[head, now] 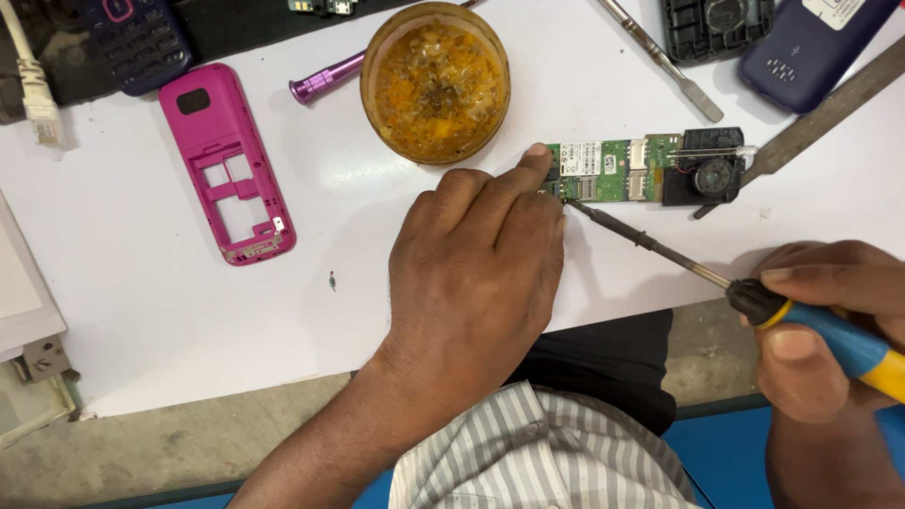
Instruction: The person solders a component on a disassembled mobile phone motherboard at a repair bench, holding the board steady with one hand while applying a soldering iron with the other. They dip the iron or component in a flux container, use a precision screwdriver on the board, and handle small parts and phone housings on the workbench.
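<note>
1. My left hand (476,259) lies flat, fingers spread, gripping nothing; its fingertips press the left end of the green board (613,172) onto the bench (141,283).
2. My right hand (830,330) is closed around the iron (660,247) by its blue-and-yellow handle.
3. The tip touches the board's lower left corner, just beside my left fingertips.
4. Judgement: keep the board pinned, the tip steady on one joint, and fingers off the hot shaft.
5. The board lies right of my left hand, up and left of my right; the flux pot (436,80) stands just behind.
</note>
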